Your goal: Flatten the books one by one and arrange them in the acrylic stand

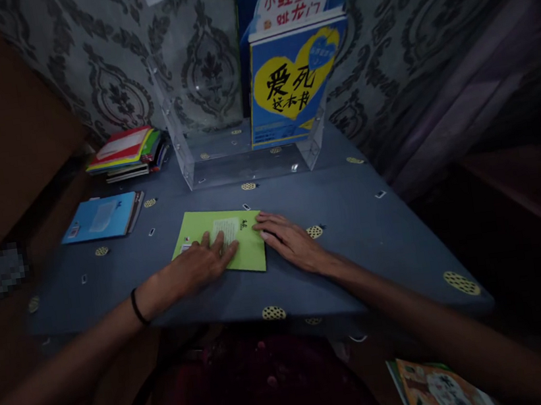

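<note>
My left hand (201,261) lies palm down with its fingers spread over the thin, lime-green, paper-covered book (245,239), the fingertips near the pale text panel printed on it. My right hand (293,242) meets the book's right edge, its fingers close together with the tips at the cover; I cannot tell whether it pinches that edge or only rests against it.

The green book lies flat on the bench (395,239), which has a grey-blue cloth patterned with yellow pineapples. It sits a little left of the middle, closer to the near edge than to the far one. I judge it light and bendable, with a smooth cover that could slide on the cloth under a sideways push. The right edge or its near right corner seems the best hold, thumb below and fingers above; gripping one loose cover alone could crease it.

Toward the far edge stands a clear plastic rack (246,166), with a blue book bearing a yellow heart (280,88) upright at its right end. At the far left corner is a stack of colourful thin books (124,152), and by the left edge a light-blue book (98,218) lies flat. Below the near edge, toward the right, an orange-covered book (439,389) shows.
</note>
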The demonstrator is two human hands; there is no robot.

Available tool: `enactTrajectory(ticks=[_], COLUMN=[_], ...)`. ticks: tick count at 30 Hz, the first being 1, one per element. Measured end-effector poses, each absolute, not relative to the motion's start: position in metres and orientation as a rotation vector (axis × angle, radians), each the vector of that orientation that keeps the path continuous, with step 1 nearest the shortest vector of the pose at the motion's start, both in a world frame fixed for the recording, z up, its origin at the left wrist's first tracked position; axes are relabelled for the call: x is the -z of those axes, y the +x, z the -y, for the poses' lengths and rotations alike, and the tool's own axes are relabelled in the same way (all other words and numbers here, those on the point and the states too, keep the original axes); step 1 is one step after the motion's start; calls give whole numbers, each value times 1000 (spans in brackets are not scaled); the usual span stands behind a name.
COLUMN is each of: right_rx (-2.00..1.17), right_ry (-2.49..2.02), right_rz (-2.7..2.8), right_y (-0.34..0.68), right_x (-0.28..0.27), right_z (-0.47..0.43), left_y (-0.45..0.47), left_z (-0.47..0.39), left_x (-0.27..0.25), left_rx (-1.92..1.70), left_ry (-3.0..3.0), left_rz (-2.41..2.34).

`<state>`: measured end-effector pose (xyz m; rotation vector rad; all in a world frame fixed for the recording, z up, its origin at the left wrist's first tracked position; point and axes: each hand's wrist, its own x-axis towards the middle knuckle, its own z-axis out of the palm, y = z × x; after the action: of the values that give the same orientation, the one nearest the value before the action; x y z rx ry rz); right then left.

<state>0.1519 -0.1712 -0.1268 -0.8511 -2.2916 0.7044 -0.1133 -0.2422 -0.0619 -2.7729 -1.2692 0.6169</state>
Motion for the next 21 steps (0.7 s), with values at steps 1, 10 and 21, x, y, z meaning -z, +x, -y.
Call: enactTrajectory(ticks=[1,10,21], right_rx=[-709,-997,-1379], right_ry=[-858,-816,-719], right_rz=[2293,2052,1604], right_y=[152,154,134], right_x=[127,120,111], right_z=[171,166,158], left_y=[-111,-123,-118], left_z=[243,246,237], left_x=[59,33,6], left_rx=[-616,87,2116], left_ry=[-2766,-2960,-2468], left_rz=[1259,1664,2297])
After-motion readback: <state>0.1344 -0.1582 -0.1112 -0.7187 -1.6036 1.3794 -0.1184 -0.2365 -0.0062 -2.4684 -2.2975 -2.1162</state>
